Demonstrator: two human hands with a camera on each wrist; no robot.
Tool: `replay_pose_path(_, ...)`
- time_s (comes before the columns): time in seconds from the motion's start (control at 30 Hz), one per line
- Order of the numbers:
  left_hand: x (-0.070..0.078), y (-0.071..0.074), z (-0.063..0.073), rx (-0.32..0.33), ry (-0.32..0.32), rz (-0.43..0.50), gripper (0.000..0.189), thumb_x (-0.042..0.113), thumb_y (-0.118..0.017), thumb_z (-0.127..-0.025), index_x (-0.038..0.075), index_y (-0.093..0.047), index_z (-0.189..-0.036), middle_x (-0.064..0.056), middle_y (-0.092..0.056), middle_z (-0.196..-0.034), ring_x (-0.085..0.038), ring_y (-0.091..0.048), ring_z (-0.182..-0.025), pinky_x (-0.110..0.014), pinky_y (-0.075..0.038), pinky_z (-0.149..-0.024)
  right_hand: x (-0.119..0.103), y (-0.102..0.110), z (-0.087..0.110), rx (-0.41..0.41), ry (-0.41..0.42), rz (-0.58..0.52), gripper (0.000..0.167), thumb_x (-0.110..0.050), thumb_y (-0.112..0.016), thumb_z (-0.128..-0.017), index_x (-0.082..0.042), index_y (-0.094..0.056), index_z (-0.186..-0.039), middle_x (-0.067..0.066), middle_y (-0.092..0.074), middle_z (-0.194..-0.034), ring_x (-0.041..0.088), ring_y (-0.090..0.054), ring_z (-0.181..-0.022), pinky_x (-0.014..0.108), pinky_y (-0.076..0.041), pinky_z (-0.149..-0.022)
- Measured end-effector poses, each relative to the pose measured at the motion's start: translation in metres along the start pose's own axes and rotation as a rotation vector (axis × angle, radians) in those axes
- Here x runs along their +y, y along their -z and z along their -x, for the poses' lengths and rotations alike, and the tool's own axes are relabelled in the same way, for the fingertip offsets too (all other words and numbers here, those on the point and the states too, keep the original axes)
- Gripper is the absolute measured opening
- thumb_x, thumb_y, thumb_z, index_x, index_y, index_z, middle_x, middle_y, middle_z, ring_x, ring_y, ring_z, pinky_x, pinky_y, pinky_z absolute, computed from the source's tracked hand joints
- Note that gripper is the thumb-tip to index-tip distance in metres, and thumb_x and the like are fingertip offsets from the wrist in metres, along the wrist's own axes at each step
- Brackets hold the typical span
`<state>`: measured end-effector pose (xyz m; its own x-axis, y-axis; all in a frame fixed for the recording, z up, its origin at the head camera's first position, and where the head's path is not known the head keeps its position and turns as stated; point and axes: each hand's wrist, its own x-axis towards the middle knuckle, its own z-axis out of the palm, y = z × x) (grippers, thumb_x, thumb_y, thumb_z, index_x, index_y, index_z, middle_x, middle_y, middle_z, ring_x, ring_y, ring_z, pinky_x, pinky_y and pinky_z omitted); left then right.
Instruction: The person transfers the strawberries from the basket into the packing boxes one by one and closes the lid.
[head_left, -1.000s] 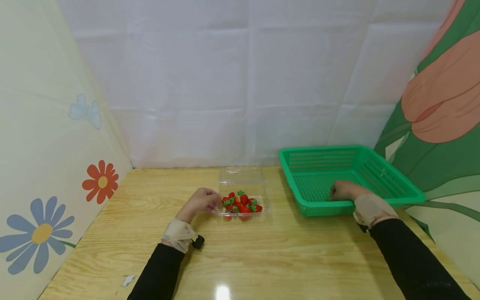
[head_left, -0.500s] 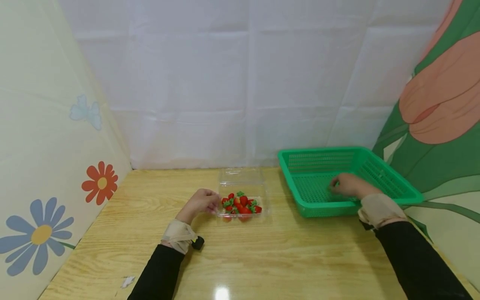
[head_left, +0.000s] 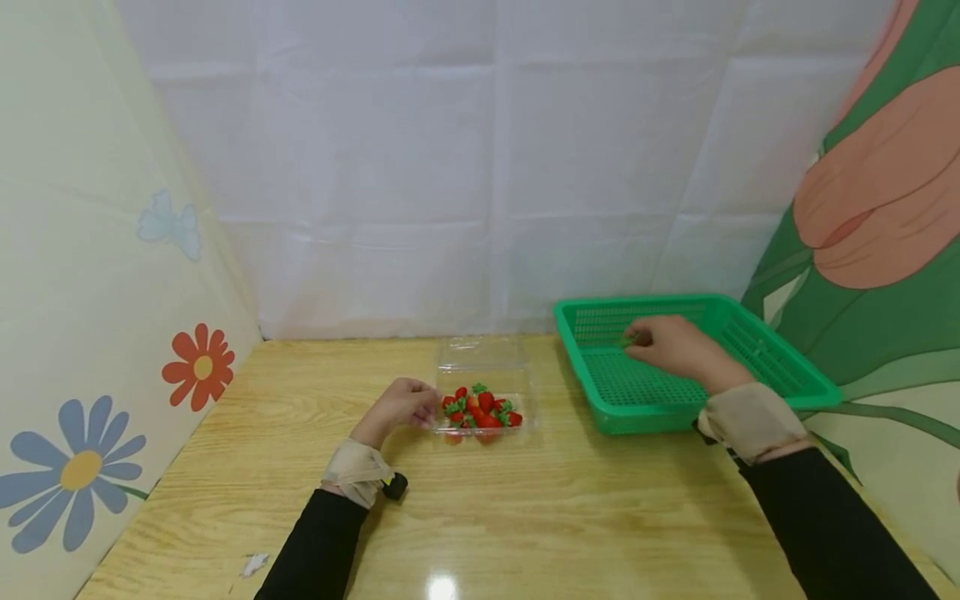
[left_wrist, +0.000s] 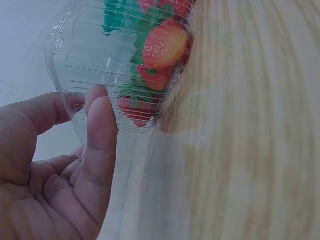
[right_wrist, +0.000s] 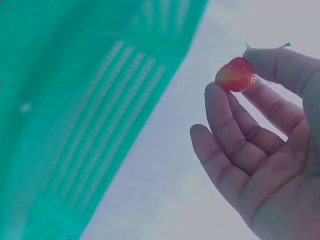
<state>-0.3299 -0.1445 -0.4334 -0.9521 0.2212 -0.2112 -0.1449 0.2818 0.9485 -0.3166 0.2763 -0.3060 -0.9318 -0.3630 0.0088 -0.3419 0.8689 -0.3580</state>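
My right hand (head_left: 675,346) is raised over the green basket (head_left: 606,410), pinching a strawberry (right_wrist: 236,75) between thumb and fingers. In the right wrist view the fruit is red with a yellowish patch, and green leaf tips show by the thumb. At the left, my left hand (head_left: 405,404) pinches the side rim of a clear plastic clamshell box (left_wrist: 75,55), thumb on one side of the wall and fingers on the other. Several strawberries (head_left: 487,402) with green caps lie inside the box. Its clear lid (head_left: 482,352) is folded back toward the wall.
All of this stands on a wood-grain table (head_left: 570,517). A white cloth (head_left: 390,167) hangs behind, and flower-printed panels rise at both sides. Near the front left lies a torn white patch (head_left: 255,565).
My right hand has risen from low in the green basket and shifted left, now with a strawberry visible in the right wrist view. The left hand and the box have stayed put.
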Motion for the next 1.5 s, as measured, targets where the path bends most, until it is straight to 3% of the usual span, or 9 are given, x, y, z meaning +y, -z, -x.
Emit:
replay_pose_path(0.27, -0.001, 0.001, 0.000, 0.002, -0.005, 0.000, 0.028, 0.006, -0.055, -0.097, -0.014, -0.064, -0.114, -0.004, -0.061, -0.068, -0.009, -0.058, -0.054, -0.021, -0.055, -0.052, -0.056, -0.012, -0.011, 0.079, 0.091, 0.000, 0.030, -0.011, -0.064, -0.099, 0.004, -0.065, -0.125, 0.019, -0.069, -0.110, 0.034, -0.066, -0.099, 0.050, -0.057, -0.082)
replay_pose_path(0.53, -0.001, 0.002, 0.001, -0.009, -0.017, -0.010, 0.029, 0.007, -0.054, -0.099, -0.015, -0.064, -0.115, -0.004, -0.062, -0.070, -0.009, -0.059, -0.055, -0.021, -0.055, -0.053, -0.095, -0.041, -0.030, 0.060, 0.117, 0.000, 0.027, -0.011, -0.065, -0.098, 0.002, -0.068, -0.123, 0.014, -0.070, -0.105, 0.027, -0.066, -0.093, 0.044, -0.058, -0.079)
replay_pose_path(0.83, 0.001, 0.003, 0.001, -0.012, -0.019, -0.004, 0.030, 0.006, -0.053, -0.099, -0.015, -0.064, -0.117, -0.004, -0.062, -0.069, -0.009, -0.059, -0.055, -0.021, -0.055, -0.053, -0.112, -0.087, -0.055, 0.050, 0.162, 0.004, 0.015, -0.009, -0.068, -0.096, -0.001, -0.073, -0.107, 0.008, -0.070, -0.092, 0.017, -0.062, -0.076, 0.035, -0.055, -0.067)
replay_pose_path(1.27, 0.000, 0.000, 0.000, -0.009, -0.017, -0.010, 0.029, 0.007, -0.053, -0.100, -0.014, -0.065, -0.116, -0.006, -0.064, -0.070, -0.011, -0.060, -0.055, -0.023, -0.057, -0.055, -0.119, -0.130, -0.082, -0.017, 0.043, 0.005, 0.006, -0.005, -0.072, -0.093, 0.001, -0.073, -0.094, 0.010, -0.070, -0.089, 0.018, -0.061, -0.073, 0.032, -0.055, -0.065)
replay_pose_path(1.5, 0.000, 0.001, 0.000, -0.012, -0.022, -0.007, 0.030, 0.008, -0.053, -0.101, -0.015, -0.065, -0.116, -0.005, -0.063, -0.069, -0.010, -0.060, -0.055, -0.023, -0.057, -0.055, -0.122, -0.143, -0.087, 0.002, 0.079, 0.167, 0.011, -0.002, -0.071, -0.091, -0.003, -0.070, -0.080, 0.007, -0.068, -0.077, 0.018, -0.059, -0.067, 0.035, -0.055, -0.065)
